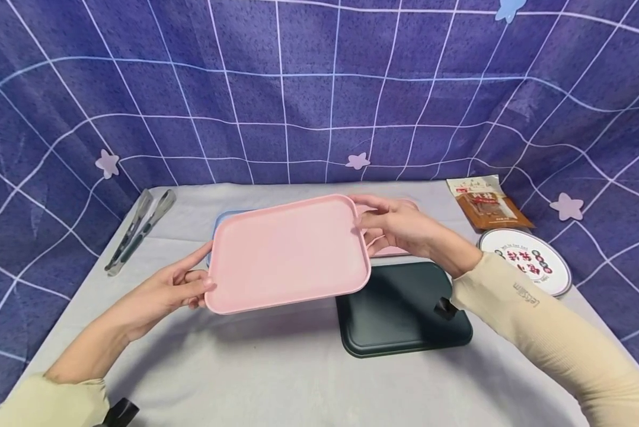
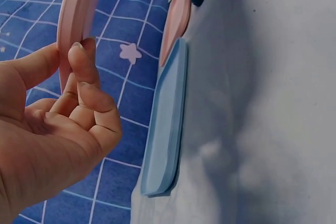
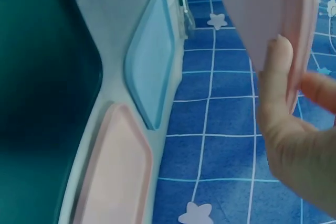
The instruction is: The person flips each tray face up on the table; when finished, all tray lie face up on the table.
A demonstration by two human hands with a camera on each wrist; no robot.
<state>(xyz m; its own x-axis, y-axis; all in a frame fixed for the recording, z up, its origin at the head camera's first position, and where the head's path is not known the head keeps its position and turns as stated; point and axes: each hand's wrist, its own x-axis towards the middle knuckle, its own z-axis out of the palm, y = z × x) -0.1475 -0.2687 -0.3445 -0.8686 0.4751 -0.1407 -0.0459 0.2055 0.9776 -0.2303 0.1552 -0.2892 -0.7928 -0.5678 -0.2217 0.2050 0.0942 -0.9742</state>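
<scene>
A pink rectangular tray point(image 1: 293, 255) is held up in the air between both hands, its inner face toward the head camera and its right end higher. At the lower left end, my left hand point(image 1: 162, 293) pinches the rim between thumb and fingers. My right hand point(image 1: 405, 228) grips the opposite end, thumb on the inner face. Behind the raised tray, a blue tray point(image 2: 165, 124) lies on the table, mostly hidden in the head view. A second pink tray point(image 3: 115, 166) lies beside the blue one, partly covered by my right hand in the head view.
A dark green tray point(image 1: 405, 314) lies below my right forearm. Metal tongs point(image 1: 140, 231) rest at the back left. Toward the back right are a brown food packet point(image 1: 487, 204) and a round white item with printed lettering point(image 1: 527, 261). A blue grid-patterned cloth point(image 1: 309, 95) hangs behind the table.
</scene>
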